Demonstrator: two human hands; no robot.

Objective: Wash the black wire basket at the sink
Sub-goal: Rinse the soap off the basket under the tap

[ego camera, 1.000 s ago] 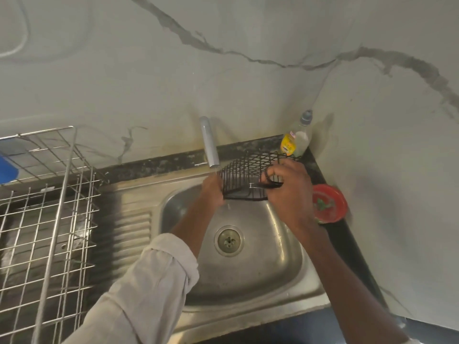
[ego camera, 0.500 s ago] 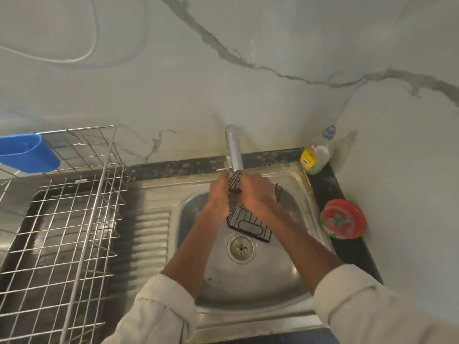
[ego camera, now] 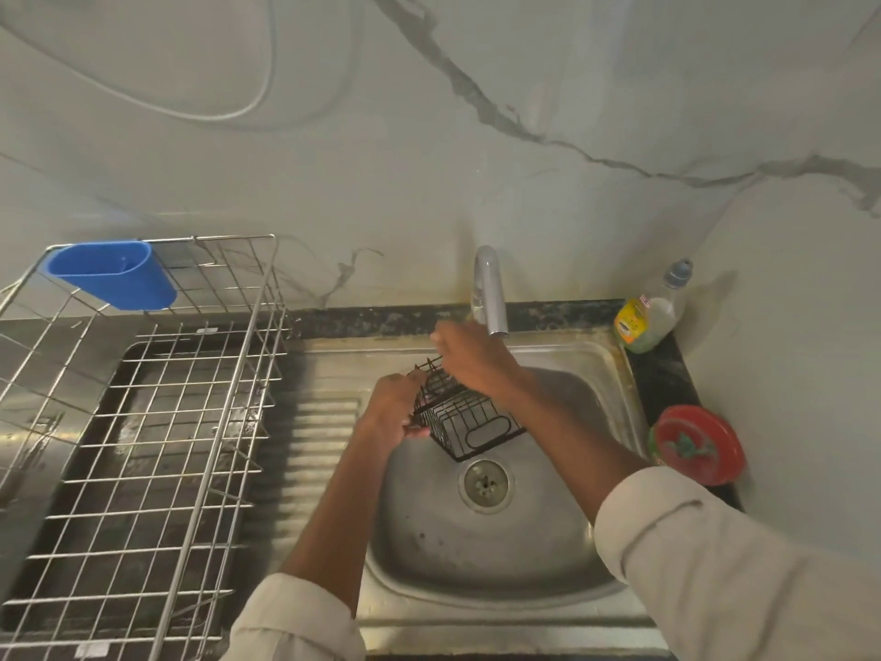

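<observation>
From the head camera, looking down, the black wire basket (ego camera: 465, 419) is hanging tilted in the middle of the frame, over the steel sink (ego camera: 481, 551) and just above and left of its drain (ego camera: 486, 484). The left hand (ego camera: 393, 412) is gripping the basket's left edge, its fingers (ego camera: 414, 378) curling round the wire and pinching it. The right hand (ego camera: 469, 357) is lying across the basket's upper side, directly beneath the spout of the tap (ego camera: 491, 293); its fingers are pressing together on the top wires, though how far they are wrapping round cannot be told. Both forearms are reaching in from the bottom of the frame, with pale sleeves (ego camera: 715, 574) rolled back. Whether water is running cannot be told.

At the left of the frame a metal dish rack (ego camera: 143, 422) is standing on the draining board, with a blue plastic holder (ego camera: 112, 274) hanging on its far rail at the upper left. On the dark surface (ego camera: 662, 379) at the right of the sink, a clear bottle with a yellow label (ego camera: 650, 314) is standing in the corner against the wall, and a red round lid (ego camera: 698, 443) is lying nearer the camera, well apart from the bottle. A marbled wall (ego camera: 429, 159) is filling the top half of the frame.
</observation>
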